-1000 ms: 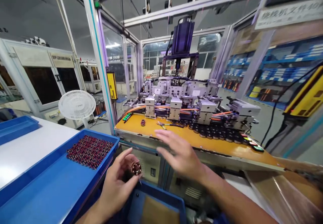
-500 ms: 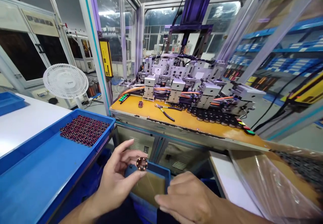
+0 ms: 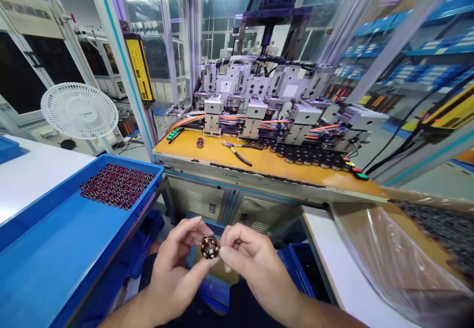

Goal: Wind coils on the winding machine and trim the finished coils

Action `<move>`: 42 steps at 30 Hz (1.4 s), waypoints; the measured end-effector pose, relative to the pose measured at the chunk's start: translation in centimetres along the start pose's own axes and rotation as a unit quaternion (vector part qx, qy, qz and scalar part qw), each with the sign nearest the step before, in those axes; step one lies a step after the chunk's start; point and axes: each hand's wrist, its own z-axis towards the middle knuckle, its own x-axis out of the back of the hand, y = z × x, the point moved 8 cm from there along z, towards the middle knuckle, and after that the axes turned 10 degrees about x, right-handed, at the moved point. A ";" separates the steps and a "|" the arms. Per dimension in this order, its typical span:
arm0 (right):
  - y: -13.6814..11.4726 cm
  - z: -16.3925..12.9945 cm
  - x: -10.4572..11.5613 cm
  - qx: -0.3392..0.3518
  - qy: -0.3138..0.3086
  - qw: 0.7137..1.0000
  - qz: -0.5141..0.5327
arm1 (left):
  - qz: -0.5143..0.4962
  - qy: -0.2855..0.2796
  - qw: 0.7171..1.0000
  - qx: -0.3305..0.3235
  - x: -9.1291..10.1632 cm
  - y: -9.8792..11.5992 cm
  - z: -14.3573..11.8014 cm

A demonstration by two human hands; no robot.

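My left hand (image 3: pixel 181 266) pinches a small ring-shaped wound stator (image 3: pixel 210 247) between thumb and fingers, its open centre facing me. Copper windings show around the inside of the ring. Close against the stator's right side is my right hand (image 3: pixel 248 256), thumb and forefinger pressed together; whatever lies between those fingertips is too small to make out. Many similar stators (image 3: pixel 116 185) lie packed at the far end of the blue tray (image 3: pixel 66 241) on the left. One more stator (image 3: pixel 200 142) stands alone on the yellow machine bench (image 3: pixel 177 150).
Cutting pliers (image 3: pixel 239 153) lie on the bench before the winding machine (image 3: pixel 255 106). Rows of dark round parts (image 3: pixel 307 155) stand right of them. A blue bin (image 3: pixel 296 269) is below, beside a white table (image 3: pixel 326 249) with plastic sheeting (image 3: pixel 370 249). A white fan (image 3: pixel 79 111) stands left.
My right hand has moved up and left to the stator, its fingers now closed beside it. My left hand still holds the stator. The view has shifted slightly.
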 end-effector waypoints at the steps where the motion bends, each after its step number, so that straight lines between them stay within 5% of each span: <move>1: 0.5 -0.4 0.1 0.008 0.014 1.000 0.026 | -0.017 0.009 1.000 0.017 0.1 -0.3 0.1; 5: 1.6 -1.6 0.3 -0.001 0.027 0.997 0.077 | -0.052 0.005 0.997 0.053 0.4 -0.6 0.1; 11: -0.4 -1.0 0.4 -0.009 0.013 1.000 -0.012 | -0.019 -0.032 0.999 0.032 -0.2 -0.3 -0.6; 15: 0.1 -1.6 0.7 0.003 0.050 0.999 -0.012 | -0.108 -0.040 0.988 0.104 -0.3 -1.4 -0.5; 20: -0.1 -2.1 0.8 -0.003 0.004 0.999 -0.054 | -0.189 -0.091 0.957 0.200 -0.6 -2.5 -0.3; 25: -2.0 -0.9 0.7 -0.003 -0.013 0.993 -0.113 | -0.170 -0.116 0.956 0.211 -1.1 -2.8 -0.3; 42: -1.5 -1.1 1.6 -0.090 -0.069 0.987 -0.115 | -0.184 -0.156 0.931 0.276 -2.4 -3.5 -0.8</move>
